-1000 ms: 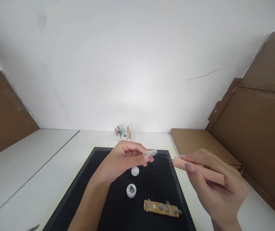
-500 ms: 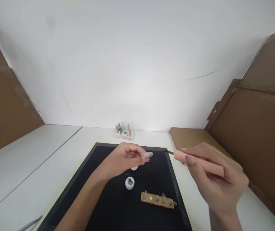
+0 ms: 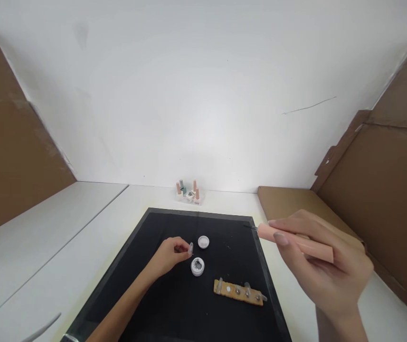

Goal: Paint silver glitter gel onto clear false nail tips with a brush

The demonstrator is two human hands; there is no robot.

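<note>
My left hand (image 3: pixel 171 255) is low over the black mat, pinching a clear nail tip (image 3: pixel 190 249) between thumb and fingers. Just right of it sit an open white jar (image 3: pixel 197 267) with grey contents and a round white lid (image 3: pixel 203 242). My right hand (image 3: pixel 317 256) grips a peach brush handle (image 3: pixel 296 241), its dark bristles pointing left above the mat's right edge. Below, a tan strip (image 3: pixel 238 292) on the mat bears several clear nail tips and a white dot.
The black mat (image 3: pixel 175 313) lies on a white table. At the back stands a clear holder with several small bottles (image 3: pixel 190 194). Flat cardboard (image 3: pixel 281 204) lies at the back right, with cardboard walls on both sides. A grey curved object (image 3: pixel 42 327) shows at bottom left.
My left hand has moved down and left with the nail tip, now lower beside the jar, and the lid is in full view. My right hand has barely moved.
</note>
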